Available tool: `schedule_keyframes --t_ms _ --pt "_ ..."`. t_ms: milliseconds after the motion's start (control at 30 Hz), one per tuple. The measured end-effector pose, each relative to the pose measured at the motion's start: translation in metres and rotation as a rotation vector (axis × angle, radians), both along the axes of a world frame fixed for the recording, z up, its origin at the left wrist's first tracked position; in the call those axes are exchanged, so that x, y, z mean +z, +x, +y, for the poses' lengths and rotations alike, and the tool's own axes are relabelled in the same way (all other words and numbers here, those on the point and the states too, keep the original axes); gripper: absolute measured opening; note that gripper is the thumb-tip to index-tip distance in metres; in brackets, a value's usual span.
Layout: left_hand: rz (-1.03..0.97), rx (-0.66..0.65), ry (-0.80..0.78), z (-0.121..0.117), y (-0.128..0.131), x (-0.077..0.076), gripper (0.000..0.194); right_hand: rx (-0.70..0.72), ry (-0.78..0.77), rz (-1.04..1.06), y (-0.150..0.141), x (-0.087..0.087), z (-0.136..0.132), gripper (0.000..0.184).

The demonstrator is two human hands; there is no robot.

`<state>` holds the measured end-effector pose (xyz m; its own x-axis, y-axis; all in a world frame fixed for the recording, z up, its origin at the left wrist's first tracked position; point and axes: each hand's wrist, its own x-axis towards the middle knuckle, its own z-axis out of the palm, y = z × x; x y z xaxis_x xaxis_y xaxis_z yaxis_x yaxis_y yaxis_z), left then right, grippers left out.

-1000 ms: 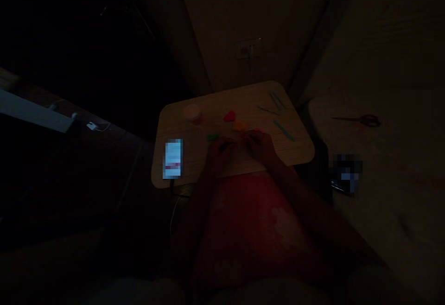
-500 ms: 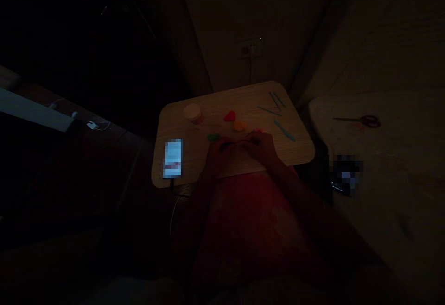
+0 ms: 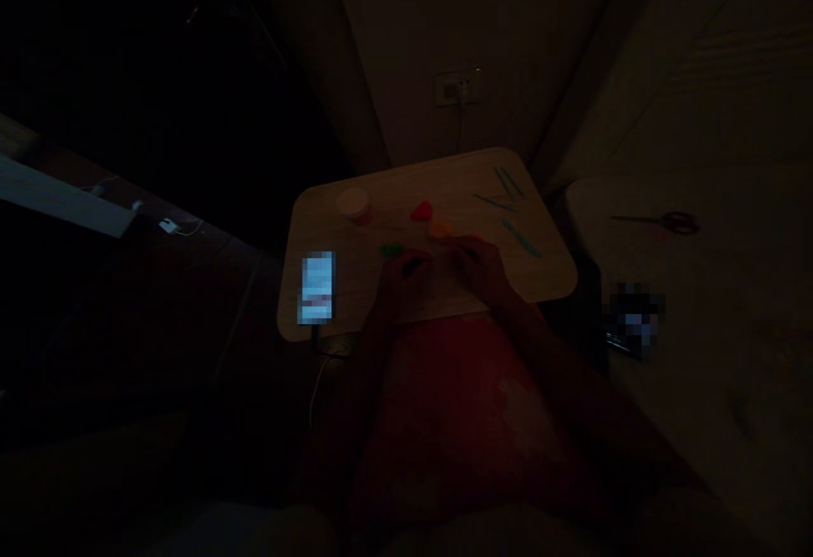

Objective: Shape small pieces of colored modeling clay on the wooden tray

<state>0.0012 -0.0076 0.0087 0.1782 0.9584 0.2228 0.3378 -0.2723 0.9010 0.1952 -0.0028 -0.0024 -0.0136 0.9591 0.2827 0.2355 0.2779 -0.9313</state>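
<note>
The room is very dark. My left hand (image 3: 401, 279) and my right hand (image 3: 481, 267) rest side by side on a small light wooden table (image 3: 546, 273), fingers curled inward. What they hold is too dark to make out. Just beyond the fingers lie small lumps of soft material: a green lump (image 3: 389, 248), an orange lump (image 3: 439, 229) and a red lump (image 3: 420, 212). A small pink tub (image 3: 354, 204) stands at the table's back left. Several thin teal tools (image 3: 513, 210) lie at the back right.
A lit phone (image 3: 316, 287) lies on the table's left front, with a cable hanging below. A wall socket (image 3: 455, 88) is behind the table. To the right, a bed surface holds scissors (image 3: 660, 220) and a dark device (image 3: 632, 318). My red clothing fills the foreground.
The picture has grown darker. My hands stay together at the table's front middle and have shifted only slightly.
</note>
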Motion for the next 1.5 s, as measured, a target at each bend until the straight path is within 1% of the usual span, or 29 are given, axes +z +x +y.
schedule_keyframes --t_ms 100,267,400,567,733,967,1133,1267,1400,1500 --pt "0.001 0.002 0.007 0.0 0.0 -0.001 0.014 0.037 0.022 0.033 -0.001 -0.001 0.0 0.031" --pt "0.008 -0.008 0.008 0.0 -0.001 -0.001 0.014 0.041 -0.065 0.161 -0.003 -0.001 -0.001 0.034" --pt "0.012 0.004 0.002 0.0 -0.001 -0.002 0.014 0.006 -0.055 0.097 -0.002 0.001 0.0 0.022" --pt "-0.008 0.001 -0.005 0.0 0.0 -0.001 0.013 -0.03 -0.076 0.048 -0.002 0.001 0.0 0.02" --pt "0.0 0.02 -0.011 -0.002 0.0 0.003 0.013 -0.063 -0.082 0.067 -0.003 0.002 -0.002 0.023" --pt "0.014 0.004 -0.02 -0.002 0.0 0.004 0.015 -0.006 -0.107 0.031 -0.001 0.009 -0.004 0.035" --pt "-0.003 0.003 -0.006 0.0 -0.001 0.0 0.016 -0.023 -0.07 0.082 -0.001 0.003 -0.001 0.026" --pt "0.004 0.005 -0.002 0.0 0.0 -0.001 0.016 -0.042 -0.113 0.106 -0.003 -0.003 0.0 0.023" --pt "0.003 0.012 -0.01 -0.001 0.0 0.0 0.015 -0.079 -0.159 0.133 -0.004 0.0 -0.002 0.02" --pt "-0.002 0.009 -0.013 -0.001 0.0 0.0 0.014 -0.076 -0.157 0.115 -0.003 0.006 -0.004 0.026"
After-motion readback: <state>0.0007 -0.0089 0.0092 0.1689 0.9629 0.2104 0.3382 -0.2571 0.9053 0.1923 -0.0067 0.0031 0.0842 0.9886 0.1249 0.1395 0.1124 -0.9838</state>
